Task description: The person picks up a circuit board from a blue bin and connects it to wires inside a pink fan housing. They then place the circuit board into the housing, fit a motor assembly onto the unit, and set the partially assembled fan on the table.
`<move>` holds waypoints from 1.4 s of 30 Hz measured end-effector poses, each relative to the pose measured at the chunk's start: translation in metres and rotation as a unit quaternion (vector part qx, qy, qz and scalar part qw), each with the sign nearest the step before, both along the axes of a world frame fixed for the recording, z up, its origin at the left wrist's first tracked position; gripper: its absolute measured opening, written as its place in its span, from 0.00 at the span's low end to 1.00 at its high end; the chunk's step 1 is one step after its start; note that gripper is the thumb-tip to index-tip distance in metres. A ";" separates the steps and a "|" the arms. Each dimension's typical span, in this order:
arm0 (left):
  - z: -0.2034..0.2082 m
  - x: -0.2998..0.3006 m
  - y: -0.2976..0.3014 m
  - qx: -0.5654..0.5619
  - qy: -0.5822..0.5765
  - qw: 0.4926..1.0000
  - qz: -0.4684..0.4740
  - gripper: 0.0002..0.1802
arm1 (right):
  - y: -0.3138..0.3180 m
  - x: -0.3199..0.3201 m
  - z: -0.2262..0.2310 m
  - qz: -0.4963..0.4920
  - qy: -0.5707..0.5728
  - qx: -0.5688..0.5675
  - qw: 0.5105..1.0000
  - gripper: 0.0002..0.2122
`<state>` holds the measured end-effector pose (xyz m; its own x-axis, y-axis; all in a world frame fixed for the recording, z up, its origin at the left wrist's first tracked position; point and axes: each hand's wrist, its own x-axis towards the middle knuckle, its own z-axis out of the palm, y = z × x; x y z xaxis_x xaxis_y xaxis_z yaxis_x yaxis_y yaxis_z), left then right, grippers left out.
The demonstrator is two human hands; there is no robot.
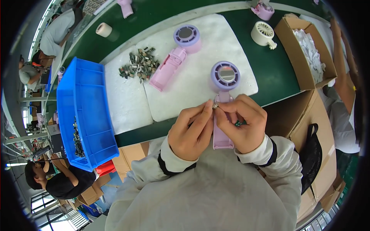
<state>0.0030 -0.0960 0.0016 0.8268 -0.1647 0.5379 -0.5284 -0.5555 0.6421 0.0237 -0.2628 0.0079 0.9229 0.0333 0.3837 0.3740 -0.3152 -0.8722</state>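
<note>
My left hand [189, 133] and my right hand [247, 122] meet fingertip to fingertip, both closed in a pinch on a small pale metallic part [215, 105]. Its exact kind is too small to make out. Small dark green pieces [237, 123] show inside the curled fingers of my right hand. Beneath the hands lies an open pink handle shell [222, 135] of a handheld fan, joined to a round purple fan head [225, 76]. Farther left on the white foam sheet [208, 42] is a second fan, with a pink handle [168, 70] and purple head [187, 36].
Small circuit boards lie in a pile [139, 64] on the foam. At left stands a blue bin [92, 82] with more boards inside. A cream fan head [263, 34] and a cardboard box [287, 46] of white pieces are at the right. Other people sit at both sides.
</note>
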 end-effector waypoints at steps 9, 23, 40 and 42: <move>0.048 0.031 0.002 -0.307 0.537 0.758 -0.206 0.48 | -0.016 -0.004 0.000 -0.019 -0.004 0.114 0.993 0.07; 0.082 0.296 -0.043 -0.307 0.361 0.873 -0.118 0.42 | -0.021 0.015 0.008 0.090 -0.069 0.025 0.993 0.14; 0.046 0.409 0.249 0.477 0.272 0.810 0.207 0.36 | -0.018 0.033 -0.005 0.047 0.006 -0.131 0.990 0.10; 0.027 0.419 0.281 0.447 0.289 0.826 0.188 0.35 | -0.011 0.038 -0.007 0.057 -0.021 -0.158 0.986 0.08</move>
<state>0.4223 0.1853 0.0284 0.9859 0.0442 -0.1612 0.0400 -0.9988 -0.0288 0.0618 -0.2742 0.0011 0.8898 0.2593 0.3756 0.4563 -0.5231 -0.7198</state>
